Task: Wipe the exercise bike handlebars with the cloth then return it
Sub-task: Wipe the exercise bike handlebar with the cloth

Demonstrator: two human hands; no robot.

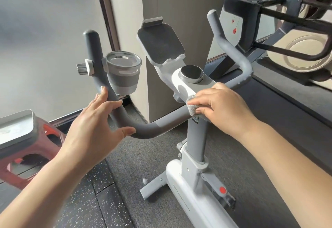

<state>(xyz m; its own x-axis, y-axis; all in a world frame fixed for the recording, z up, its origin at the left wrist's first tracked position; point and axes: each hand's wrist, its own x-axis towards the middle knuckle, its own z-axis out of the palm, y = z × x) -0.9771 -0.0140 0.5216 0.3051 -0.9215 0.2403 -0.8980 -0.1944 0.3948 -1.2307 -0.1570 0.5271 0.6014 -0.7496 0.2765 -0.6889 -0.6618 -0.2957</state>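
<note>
The exercise bike's grey handlebars point(143, 129) curve up on both sides of a white centre console. My right hand point(222, 105) presses a small grey cloth point(193, 104) onto the bar where it meets the stem, under the console. My left hand point(97, 120) rests against the left bend of the bar, fingers spread and loosely curled around it, thumb underneath. The right handlebar arm point(231, 48) rises untouched behind my right hand.
A grey cup holder point(123, 74) is clamped to the left bar. A tablet tray point(160, 43) and round knob point(191, 74) sit on the console. A red stool with a grey tray point(16, 129) stands at left. Another machine point(287, 30) is at right.
</note>
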